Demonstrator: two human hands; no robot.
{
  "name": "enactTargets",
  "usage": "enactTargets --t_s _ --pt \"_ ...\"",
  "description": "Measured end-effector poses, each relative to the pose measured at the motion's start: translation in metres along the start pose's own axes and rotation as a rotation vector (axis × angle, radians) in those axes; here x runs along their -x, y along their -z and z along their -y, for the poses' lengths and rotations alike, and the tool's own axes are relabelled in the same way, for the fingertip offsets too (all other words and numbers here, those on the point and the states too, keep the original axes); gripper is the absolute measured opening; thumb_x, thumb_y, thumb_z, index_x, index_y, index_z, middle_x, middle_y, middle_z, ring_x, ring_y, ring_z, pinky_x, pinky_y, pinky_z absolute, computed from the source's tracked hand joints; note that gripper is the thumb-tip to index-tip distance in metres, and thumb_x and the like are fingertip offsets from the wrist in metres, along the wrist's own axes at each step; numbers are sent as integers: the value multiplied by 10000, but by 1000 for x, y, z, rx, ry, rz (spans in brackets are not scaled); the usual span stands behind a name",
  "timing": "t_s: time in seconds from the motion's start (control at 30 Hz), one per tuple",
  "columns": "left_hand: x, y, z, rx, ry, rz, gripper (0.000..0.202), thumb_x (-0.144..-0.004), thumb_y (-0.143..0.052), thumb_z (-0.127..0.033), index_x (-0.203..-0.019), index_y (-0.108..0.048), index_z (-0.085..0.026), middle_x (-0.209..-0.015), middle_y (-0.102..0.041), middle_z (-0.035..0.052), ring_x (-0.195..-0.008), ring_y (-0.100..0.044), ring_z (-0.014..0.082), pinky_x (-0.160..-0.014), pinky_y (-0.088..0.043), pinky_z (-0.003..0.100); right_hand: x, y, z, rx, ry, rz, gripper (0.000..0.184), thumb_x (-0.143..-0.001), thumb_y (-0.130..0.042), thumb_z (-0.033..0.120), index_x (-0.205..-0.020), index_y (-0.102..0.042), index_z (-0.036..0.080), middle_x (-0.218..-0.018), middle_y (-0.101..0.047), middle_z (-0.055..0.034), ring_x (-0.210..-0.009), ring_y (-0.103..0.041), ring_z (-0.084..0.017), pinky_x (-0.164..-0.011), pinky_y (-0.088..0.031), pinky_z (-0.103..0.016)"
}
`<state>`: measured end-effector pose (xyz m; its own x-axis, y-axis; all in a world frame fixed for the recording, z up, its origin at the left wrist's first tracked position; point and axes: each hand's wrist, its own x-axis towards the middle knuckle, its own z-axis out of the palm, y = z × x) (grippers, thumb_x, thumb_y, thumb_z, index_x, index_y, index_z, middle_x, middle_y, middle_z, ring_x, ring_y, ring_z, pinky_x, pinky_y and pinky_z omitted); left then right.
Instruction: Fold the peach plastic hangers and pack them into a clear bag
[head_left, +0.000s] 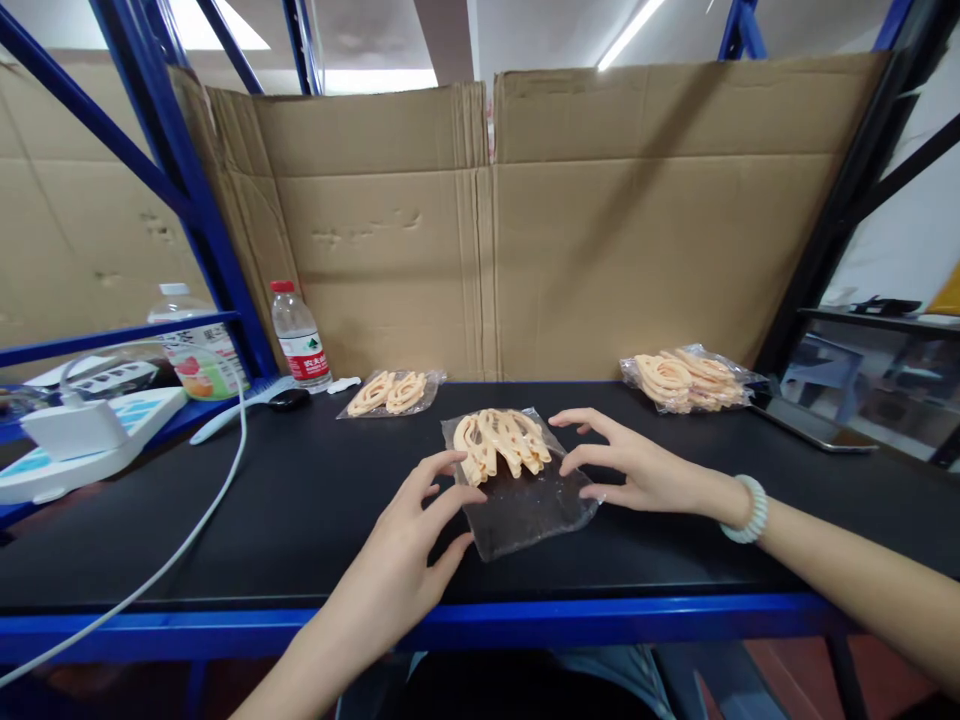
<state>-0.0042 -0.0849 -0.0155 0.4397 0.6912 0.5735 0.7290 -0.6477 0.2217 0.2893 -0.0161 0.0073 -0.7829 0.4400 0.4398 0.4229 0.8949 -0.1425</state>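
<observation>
A clear plastic bag (534, 520) lies on the black tabletop right in front of me. Looped cream-coloured bands (504, 440) fill its far half, and the near half is flat. My left hand (416, 535) is at the bag's left edge, fingers apart, with fingertips over the edge and the thumb just beside it. Over the bag's right side, my right hand (630, 462) spreads its curved fingers close to the plastic; whether they touch it I cannot tell. Neither hand grips anything.
A flat bag of bands (388, 393) lies back left, and a pile of bagged bands (686, 380) back right, near a dark flat device (814, 425). A water bottle (300, 338), power strip (90, 440) and white cable (225, 490) occupy the left. Cardboard (675, 230) walls the back.
</observation>
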Motion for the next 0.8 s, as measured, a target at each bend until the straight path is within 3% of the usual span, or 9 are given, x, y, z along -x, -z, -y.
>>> enactTargets --t_s 0.07,0.2,0.3,0.47,0.57,0.67,0.8 --pt "-1 -3 -1 -17 -14 -12 183 -832 -496 -131 -950 -602 -223 -1291 -454 80 -1107 -533 230 -916 -483 395 1 -4 -3 -53 1 -33 65 -833 -612 214 -884 -647 193 -1322 -400 -95 -1232 -394 -222 -996 -394 -409" --pt "-1 1 -4 7 20 -57 166 -877 -454 -177 -784 -591 -190 -1110 -570 76 -942 -607 190 -801 -513 315 2 -4 -6 -190 -32 -93 120 -858 -590 234 -773 -632 162 -1178 -502 -104 -1060 -513 -188 -904 -446 -361" --pt "1 6 -6 81 69 -82 166 -891 -434 -187 -787 -564 -185 -1017 -615 64 -919 -618 176 -775 -501 270 1 -2 -3 -318 -93 -147 144 -877 -566 240 -770 -603 152 -1046 -572 -92 -966 -556 -169 -890 -439 -354" --pt "5 9 -7 186 185 -38 149 -915 -423 -238 -827 -534 -192 -803 -641 19 -726 -626 150 -619 -475 224 0 -6 10 -628 -256 -101 221 -904 -527 326 -786 -567 144 -853 -639 -63 -815 -598 -148 -759 -470 -303" --pt "5 10 -6 258 245 -22 127 -914 -434 -256 -830 -509 -198 -761 -645 -1 -685 -630 141 -616 -472 219 0 -10 13 -755 -347 -101 269 -876 -563 374 -729 -515 154 -775 -653 -51 -751 -608 -143 -711 -475 -293" --pt "3 9 -6 356 281 -38 48 -903 -449 -257 -907 -464 -211 -723 -654 -22 -697 -651 141 -652 -486 221 0 -13 13 -860 -415 -124 294 -841 -609 387 -727 -440 176 -701 -646 -31 -665 -599 -128 -646 -471 -279" --pt "2 7 -6 408 330 -44 297 -902 -421 -246 -1192 -358 -223 -656 -626 -52 -610 -632 138 -612 -492 231 -2 -19 11 -990 -422 -164 309 -839 -621 364 -907 -368 202 -617 -591 44 -562 -539 -93 -582 -439 -243"
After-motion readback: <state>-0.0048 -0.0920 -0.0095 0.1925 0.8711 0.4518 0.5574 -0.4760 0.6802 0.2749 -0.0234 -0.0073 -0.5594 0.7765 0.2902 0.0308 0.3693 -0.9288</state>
